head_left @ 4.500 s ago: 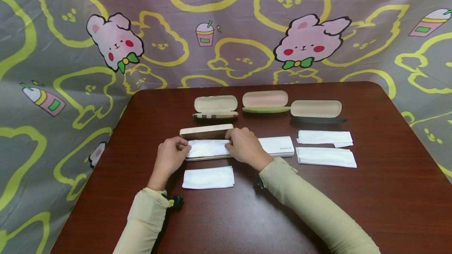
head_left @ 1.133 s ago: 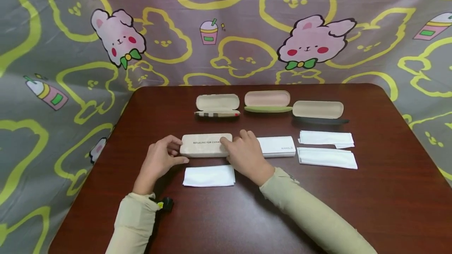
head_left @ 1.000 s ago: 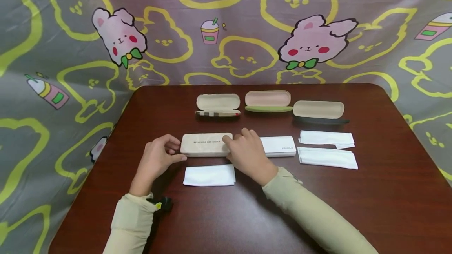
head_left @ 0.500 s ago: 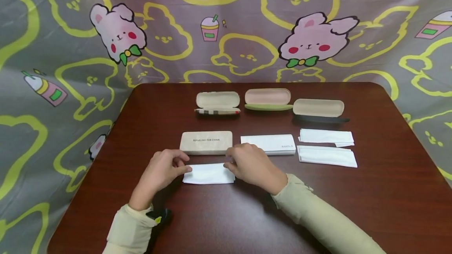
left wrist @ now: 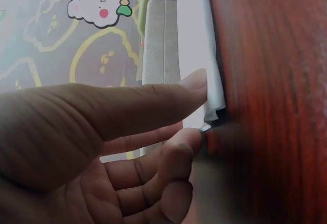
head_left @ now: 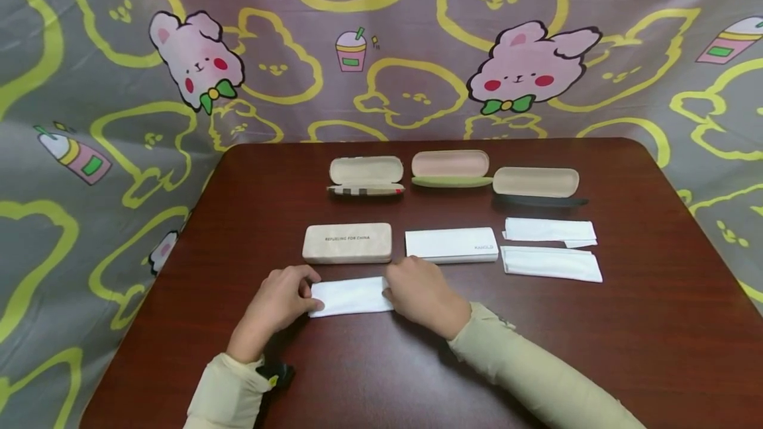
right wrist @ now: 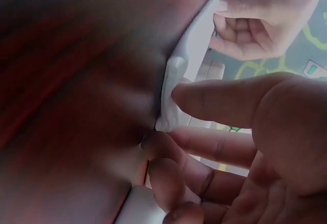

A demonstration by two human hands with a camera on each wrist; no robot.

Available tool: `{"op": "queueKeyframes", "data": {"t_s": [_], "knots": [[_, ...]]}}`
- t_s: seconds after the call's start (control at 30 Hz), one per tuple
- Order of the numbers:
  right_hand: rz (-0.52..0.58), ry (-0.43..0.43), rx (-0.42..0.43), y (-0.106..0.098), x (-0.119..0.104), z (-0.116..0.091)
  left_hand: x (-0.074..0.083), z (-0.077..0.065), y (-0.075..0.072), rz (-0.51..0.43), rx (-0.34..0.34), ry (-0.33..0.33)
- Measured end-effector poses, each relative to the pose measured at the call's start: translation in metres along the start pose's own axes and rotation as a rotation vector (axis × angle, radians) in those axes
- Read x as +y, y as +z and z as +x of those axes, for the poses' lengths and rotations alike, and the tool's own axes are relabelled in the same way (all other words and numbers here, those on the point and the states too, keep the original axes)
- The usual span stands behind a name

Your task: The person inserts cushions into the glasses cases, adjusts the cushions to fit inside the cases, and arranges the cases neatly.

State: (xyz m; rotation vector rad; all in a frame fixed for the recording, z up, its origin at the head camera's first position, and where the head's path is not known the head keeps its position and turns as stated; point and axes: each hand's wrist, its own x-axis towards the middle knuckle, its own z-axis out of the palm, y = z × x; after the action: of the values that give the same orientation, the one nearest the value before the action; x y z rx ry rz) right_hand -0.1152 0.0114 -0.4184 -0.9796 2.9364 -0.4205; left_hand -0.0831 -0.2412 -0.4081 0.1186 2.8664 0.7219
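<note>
Both hands' fingers pinch the soft, folded white cloth [head_left: 350, 296] on the glossy wood table [head_left: 626, 323].

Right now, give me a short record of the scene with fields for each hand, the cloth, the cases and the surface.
left hand: pinches the left end of the folded white cloth
right hand: pinches the cloth's right end
closed cases: beige rectangular case and white rectangular case, just behind the cloth
open cases: three in a row at the back
spare cloths: two folded white ones, to the right
surface: dark red-brown wooden table
</note>
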Motion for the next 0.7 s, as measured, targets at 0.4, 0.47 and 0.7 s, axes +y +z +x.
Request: {"op": "queueKeyframes", "data": {"t_s": [0.4, 0.47, 0.7], "knots": [[0.172, -0.019, 0.008, 0.005, 0.003, -0.001, -0.008, -0.001, 0.001, -0.124, -0.032, -0.025], [0.222, -0.015, 0.009, 0.004, 0.005, -0.002, -0.010, -0.002, 0.000, -0.216, -0.047, -0.009], [0.397, 0.025, 0.032, -0.003, 0.014, -0.004, -0.017, -0.001, -0.004, -0.571, -0.192, 0.060]]}}
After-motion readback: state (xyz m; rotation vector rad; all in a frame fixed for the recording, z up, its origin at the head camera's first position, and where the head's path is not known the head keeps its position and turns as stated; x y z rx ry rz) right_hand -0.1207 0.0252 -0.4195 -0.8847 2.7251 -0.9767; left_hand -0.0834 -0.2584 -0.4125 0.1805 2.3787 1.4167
